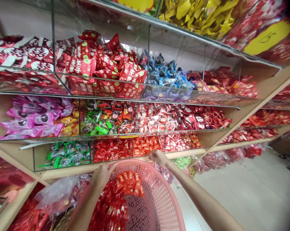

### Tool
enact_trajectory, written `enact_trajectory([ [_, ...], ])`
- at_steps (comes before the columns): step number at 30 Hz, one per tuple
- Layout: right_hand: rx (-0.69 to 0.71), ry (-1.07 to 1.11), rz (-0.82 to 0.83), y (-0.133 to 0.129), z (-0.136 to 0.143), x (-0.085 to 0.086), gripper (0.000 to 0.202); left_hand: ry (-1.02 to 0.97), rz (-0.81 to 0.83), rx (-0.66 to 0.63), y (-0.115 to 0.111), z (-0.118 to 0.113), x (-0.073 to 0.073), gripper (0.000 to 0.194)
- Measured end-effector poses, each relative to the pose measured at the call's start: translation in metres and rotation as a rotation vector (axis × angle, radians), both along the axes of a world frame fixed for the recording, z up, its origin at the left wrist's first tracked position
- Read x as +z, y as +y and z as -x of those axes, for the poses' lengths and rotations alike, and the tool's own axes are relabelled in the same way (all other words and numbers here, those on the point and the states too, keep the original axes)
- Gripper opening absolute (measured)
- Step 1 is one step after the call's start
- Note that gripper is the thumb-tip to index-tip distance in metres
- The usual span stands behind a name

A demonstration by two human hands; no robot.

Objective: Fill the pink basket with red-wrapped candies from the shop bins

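Note:
A pink plastic basket (170,195) with a perforated wall sits low in front of the shelves. Red-wrapped candies (111,211) and orange-red wrapped candies (129,181) lie heaped in its left part. My left hand (101,175) grips the basket's far left rim. Just above the far rim, my right hand (158,157) is closed, fingers curled; whatever may be inside is hidden. It is in front of the lowest shelf, nearest the bin of orange-red candies (146,146) and the bin of pink-and-white candies (176,142).
Glass-fronted shelves (106,136) carry sweets in divided bins, among them green-wrapped candies (67,154) and large red packets (106,64). A yellow price card (267,38) is at upper right. Plastic bags (59,194) lie under the shelf, and pale floor (243,183) spreads to the right.

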State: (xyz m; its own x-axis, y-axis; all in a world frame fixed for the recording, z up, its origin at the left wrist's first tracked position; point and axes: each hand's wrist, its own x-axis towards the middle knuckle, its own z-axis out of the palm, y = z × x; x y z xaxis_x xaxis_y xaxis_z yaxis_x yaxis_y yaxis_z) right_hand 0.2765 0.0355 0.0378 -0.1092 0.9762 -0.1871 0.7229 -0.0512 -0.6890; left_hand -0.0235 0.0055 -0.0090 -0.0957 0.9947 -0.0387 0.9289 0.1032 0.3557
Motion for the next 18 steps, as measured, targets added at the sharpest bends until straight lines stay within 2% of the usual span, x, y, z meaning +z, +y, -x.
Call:
enact_trajectory([
  [2,0.057,-0.196,-0.124,0.017,0.000,0.004,0.020,0.005,0.011,0.007,-0.001,-0.001,0.002,0.058],
  [6,0.310,-0.770,-0.349,0.042,0.013,0.001,0.031,0.024,0.017,0.016,-0.002,-0.003,0.006,0.058],
  [13,0.455,-0.886,-0.378,0.056,0.029,-0.011,0.029,0.044,-0.004,-0.012,-0.003,-0.002,0.003,0.055],
  [18,0.460,-0.905,-0.386,0.051,0.022,-0.003,0.026,0.047,0.009,-0.020,-0.004,-0.003,0.008,0.054],
])
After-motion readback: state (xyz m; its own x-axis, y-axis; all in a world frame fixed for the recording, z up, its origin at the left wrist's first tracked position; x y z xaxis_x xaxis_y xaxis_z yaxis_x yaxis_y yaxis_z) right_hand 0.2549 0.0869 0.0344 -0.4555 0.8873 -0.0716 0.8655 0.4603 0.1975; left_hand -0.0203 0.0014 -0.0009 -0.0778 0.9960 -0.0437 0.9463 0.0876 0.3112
